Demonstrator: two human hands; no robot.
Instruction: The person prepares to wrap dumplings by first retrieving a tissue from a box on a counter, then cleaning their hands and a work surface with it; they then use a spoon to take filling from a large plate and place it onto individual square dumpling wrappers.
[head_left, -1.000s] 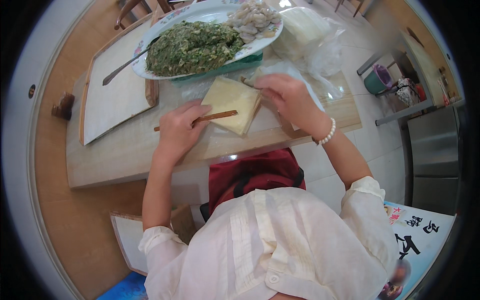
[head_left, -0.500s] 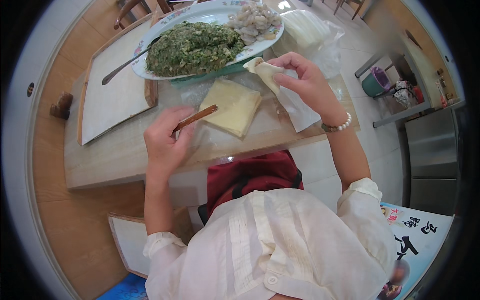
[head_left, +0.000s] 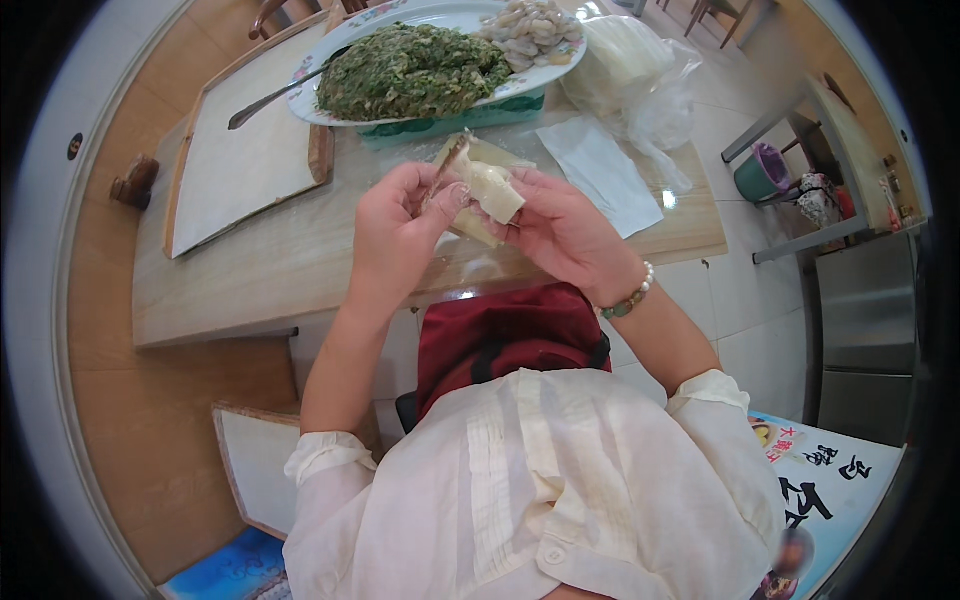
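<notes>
Both hands meet over the stack of pale yellow square dough wrappers point(head_left: 500, 153), hiding much of it. My right hand point(head_left: 568, 228) is closed on a folded wonton point(head_left: 497, 192). The wonton's pale wrapper is bent around itself; any filling is hidden. My left hand point(head_left: 395, 225) is closed, with a brown wooden stick point(head_left: 457, 150) poking up from its fingers. Its thumb presses at the wonton's left side. Beyond the hands, a large oval plate point(head_left: 300, 100) carries a mound of chopped green filling point(head_left: 415, 72) and a heap of peeled shrimp point(head_left: 532, 35).
A metal spoon point(head_left: 265, 110) leans out of the plate's left side. To the left lies a wood-framed white tray point(head_left: 245, 150). On the right are a white paper sheet point(head_left: 600, 170) and a clear plastic bag point(head_left: 660, 110). The wooden table's near edge point(head_left: 220, 335) runs below my hands.
My right hand has come left and down with the wonton, and my left hand has moved right and up to meet it. The wrapper is now more folded. The view has shifted slightly.
</notes>
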